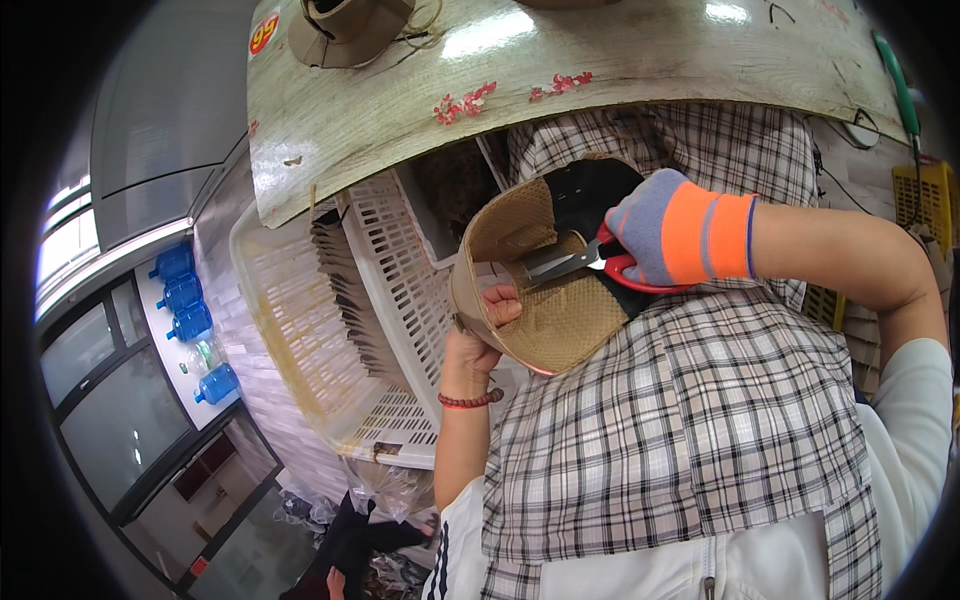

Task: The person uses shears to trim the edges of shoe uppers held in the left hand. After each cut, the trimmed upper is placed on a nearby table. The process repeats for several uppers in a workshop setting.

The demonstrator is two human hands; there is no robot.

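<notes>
A tan cap (580, 320) with a mesh-textured lining and a black inner panel lies tipped in my lap, its opening facing up. My left hand (502, 306) grips its left rim, the fingers curled over into the inside and the thumb hidden. Wearing a grey and orange glove, my right hand (655, 228) closes around red-handled scissors (622, 270). Their blades reach into the cap, pointing left toward my left fingers; whether they touch the lining I cannot tell. Beneath the cap spreads a checked apron (680, 420).
Ahead is a wood-patterned table (370, 130) with another tan hat (355, 35) near its far left. To my left, a white plastic basket (265, 300) holds a row of stacked tan pieces (355, 290). A green-handled tool (895, 80) and a yellow crate (920, 200) are at right.
</notes>
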